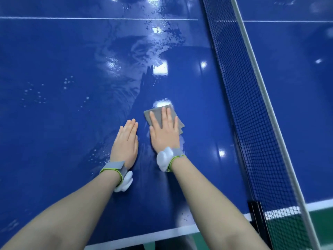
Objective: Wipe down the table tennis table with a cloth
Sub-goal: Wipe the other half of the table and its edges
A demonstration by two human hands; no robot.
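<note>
The blue table tennis table (63,56) fills the view, its surface glossy with wet streaks and droplets. A grey folded cloth (157,112) lies flat on it near the middle. My right hand (164,131) presses down on the cloth with straight fingers, covering most of it. My left hand (126,141) rests flat on the bare table just left of the cloth, fingers together. Both wrists carry grey bands with white devices.
The dark net (252,123) with its white top tape runs diagonally on the right, close to my right hand. Its black clamp (255,213) grips the table's near white edge (162,233). Green floor (198,242) shows below the edge. A white centre line (90,18) crosses far off.
</note>
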